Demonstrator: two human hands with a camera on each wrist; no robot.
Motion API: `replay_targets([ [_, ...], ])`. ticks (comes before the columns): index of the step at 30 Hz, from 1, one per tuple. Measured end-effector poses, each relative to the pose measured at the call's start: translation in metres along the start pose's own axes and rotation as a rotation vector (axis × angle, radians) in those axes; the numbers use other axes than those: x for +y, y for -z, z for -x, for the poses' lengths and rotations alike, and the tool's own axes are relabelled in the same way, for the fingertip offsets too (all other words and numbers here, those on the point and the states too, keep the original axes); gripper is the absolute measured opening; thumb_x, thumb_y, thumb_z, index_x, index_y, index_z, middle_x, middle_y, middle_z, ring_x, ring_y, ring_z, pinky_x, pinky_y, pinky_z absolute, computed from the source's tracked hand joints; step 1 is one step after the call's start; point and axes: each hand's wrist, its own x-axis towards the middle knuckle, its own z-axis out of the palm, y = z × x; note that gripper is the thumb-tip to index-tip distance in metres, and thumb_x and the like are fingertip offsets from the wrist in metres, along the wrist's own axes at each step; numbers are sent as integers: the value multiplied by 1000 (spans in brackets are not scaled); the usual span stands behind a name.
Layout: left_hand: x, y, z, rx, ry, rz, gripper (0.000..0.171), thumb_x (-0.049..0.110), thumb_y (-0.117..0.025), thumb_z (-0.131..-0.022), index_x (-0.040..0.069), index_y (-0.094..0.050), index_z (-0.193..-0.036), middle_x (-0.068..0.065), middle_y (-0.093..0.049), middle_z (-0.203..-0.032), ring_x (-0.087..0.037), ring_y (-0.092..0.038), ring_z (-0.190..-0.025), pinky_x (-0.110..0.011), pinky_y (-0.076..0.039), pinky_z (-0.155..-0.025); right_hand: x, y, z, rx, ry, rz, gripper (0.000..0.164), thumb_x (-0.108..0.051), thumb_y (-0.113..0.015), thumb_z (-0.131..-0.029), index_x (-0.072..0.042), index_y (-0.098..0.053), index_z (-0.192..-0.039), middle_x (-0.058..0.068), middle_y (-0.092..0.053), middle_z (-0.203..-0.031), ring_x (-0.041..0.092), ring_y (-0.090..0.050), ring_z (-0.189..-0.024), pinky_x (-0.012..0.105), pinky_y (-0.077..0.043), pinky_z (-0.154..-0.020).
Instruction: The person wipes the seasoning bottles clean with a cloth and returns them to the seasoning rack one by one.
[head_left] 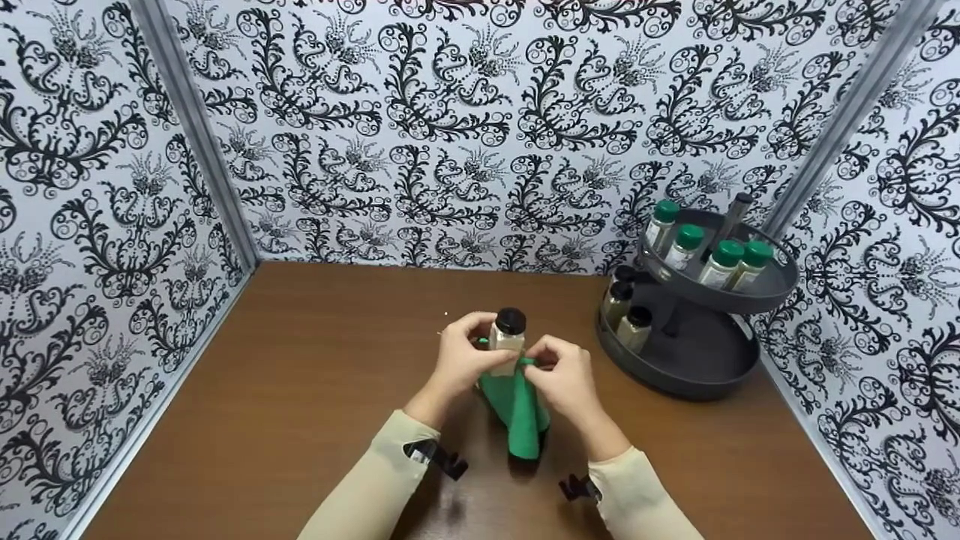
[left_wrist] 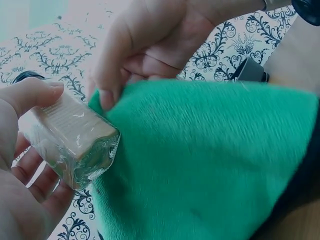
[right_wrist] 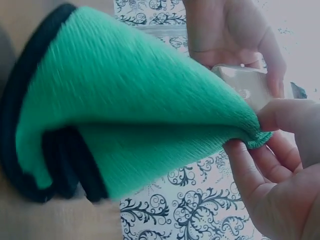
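A clear square-sided spice jar with a black lid (head_left: 511, 321) and pale contents stands upright in my left hand (head_left: 461, 360). The left thumb and fingers grip the jar (left_wrist: 75, 135) around its sides, its glass base showing in the left wrist view. My right hand (head_left: 566, 375) pinches a green cloth (head_left: 517, 412) with dark edging between thumb and fingers, right beside the jar. From that pinch the cloth (right_wrist: 135, 85) hangs down in folds, its lower end close over the table. Part of the cloth passes behind the jar in the head view.
At the right stands a dark two-tier turntable rack (head_left: 690, 375). Its upper tier holds several green-capped jars (head_left: 723, 264), its lower tier black-capped jars (head_left: 634, 328). Patterned walls (head_left: 465, 150) enclose the brown table (head_left: 315, 375) at the back and sides.
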Motion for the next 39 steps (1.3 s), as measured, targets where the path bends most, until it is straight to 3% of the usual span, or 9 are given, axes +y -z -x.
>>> replay_targets([
  [7, -4, -3, 1, -18, 2, 20, 47, 6, -95, -71, 5, -78, -115, -17, -76, -93, -22, -68, -84, -27, -59, -74, -4, 3, -1, 83, 20, -62, 17, 6, -79, -80, -11, -76, -82, 7, -79, -85, 11, -76, -79, 25, -62, -72],
  [15, -6, -6, 3, -54, 18, 4, 49, 5, -93, -71, 5, -78, -117, -13, -76, -95, -13, -69, -85, -27, -60, -76, -9, 12, -2, 172, 54, -186, 13, 8, -82, -81, -3, -77, -86, 15, -77, -86, 9, -75, -78, 21, -62, -72],
  [27, -14, -12, 5, -111, 44, -17, 50, 6, -94, -70, 2, -77, -117, -18, -77, -99, -16, -72, -85, -30, -63, -80, -19, 23, -1, 278, 155, -270, 14, 12, -82, -80, 3, -77, -90, 24, -76, -90, 9, -76, -80, 21, -62, -74],
  [31, -13, -12, 6, -105, 48, -24, 50, 7, -94, -70, 2, -77, -117, -18, -77, -101, -18, -73, -86, -33, -63, -80, -18, 22, -2, 273, 165, -260, 15, 13, -82, -80, 3, -77, -90, 23, -76, -90, 7, -76, -79, 20, -62, -73],
  [39, -4, -8, 5, -73, 52, 1, 53, 7, -94, -71, 2, -76, -120, -17, -78, -101, -14, -72, -87, -29, -62, -81, -9, 15, -1, 183, 95, -204, 13, 10, -81, -80, 0, -76, -88, 20, -76, -86, 5, -73, -76, 21, -61, -70],
])
